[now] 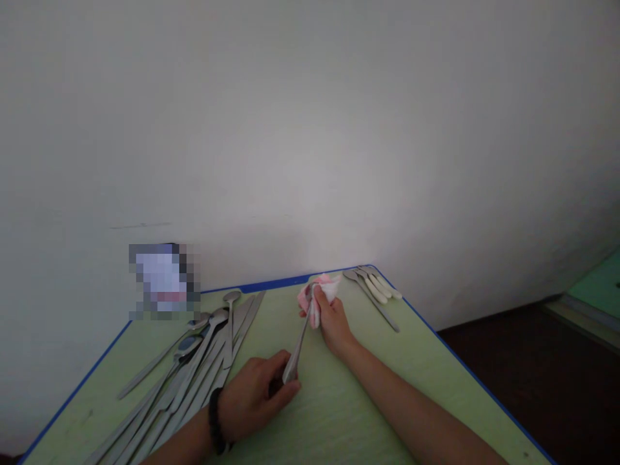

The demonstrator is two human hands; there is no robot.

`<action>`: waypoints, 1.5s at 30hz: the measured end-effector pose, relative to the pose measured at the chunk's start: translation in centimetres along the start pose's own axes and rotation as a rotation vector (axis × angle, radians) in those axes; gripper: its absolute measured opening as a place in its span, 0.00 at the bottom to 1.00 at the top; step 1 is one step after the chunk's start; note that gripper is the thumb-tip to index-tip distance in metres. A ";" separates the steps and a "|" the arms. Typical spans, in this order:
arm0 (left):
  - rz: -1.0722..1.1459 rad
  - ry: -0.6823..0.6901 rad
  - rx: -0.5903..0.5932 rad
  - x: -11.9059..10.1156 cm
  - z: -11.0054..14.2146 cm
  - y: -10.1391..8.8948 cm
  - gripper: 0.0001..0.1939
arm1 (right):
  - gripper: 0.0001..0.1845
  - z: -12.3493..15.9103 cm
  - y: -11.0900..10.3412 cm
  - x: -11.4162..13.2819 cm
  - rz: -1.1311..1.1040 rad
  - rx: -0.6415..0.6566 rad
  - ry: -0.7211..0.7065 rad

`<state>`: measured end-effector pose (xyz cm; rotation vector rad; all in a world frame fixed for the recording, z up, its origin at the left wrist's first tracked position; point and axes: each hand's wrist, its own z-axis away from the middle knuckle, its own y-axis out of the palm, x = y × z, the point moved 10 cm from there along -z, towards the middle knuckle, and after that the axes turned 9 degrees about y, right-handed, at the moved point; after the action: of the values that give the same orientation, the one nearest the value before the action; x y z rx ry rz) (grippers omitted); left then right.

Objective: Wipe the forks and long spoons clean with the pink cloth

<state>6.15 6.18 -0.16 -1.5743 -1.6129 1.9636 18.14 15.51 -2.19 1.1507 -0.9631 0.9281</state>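
Observation:
My left hand (pixel 256 394) pinches the handle end of a long metal utensil (pixel 299 345), which points away from me toward the wall. Its far end is wrapped in a pink and white cloth (pixel 320 294) that my right hand (pixel 332 323) grips around it. Both hands rest low over a light green table (pixel 339 413) with a blue rim. A dark band circles my left wrist.
Several metal spoons and knives (pixel 194 368) lie in a loose pile on the table's left. A few pieces of cutlery, some with white handles (pixel 375 287), lie at the far right corner. A blurred-out object (pixel 162 281) stands by the white wall. Dark floor lies to the right.

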 end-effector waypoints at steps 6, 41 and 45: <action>-0.049 0.027 0.047 -0.1 -0.1 0.7 0.16 | 0.24 0.0 0.1 -0.2 0.055 0.006 0.023; -0.061 -0.019 -0.018 0.2 0.2 0.2 0.11 | 0.26 0.0 0.7 -0.5 0.096 0.078 0.045; -0.036 -0.019 -0.022 0.0 0.0 0.0 0.11 | 0.28 0.0 1.0 -0.4 0.191 0.105 0.002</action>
<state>6.12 6.15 -0.15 -1.5280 -1.6635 1.9547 17.05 15.65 -2.27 1.1589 -1.0460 1.1440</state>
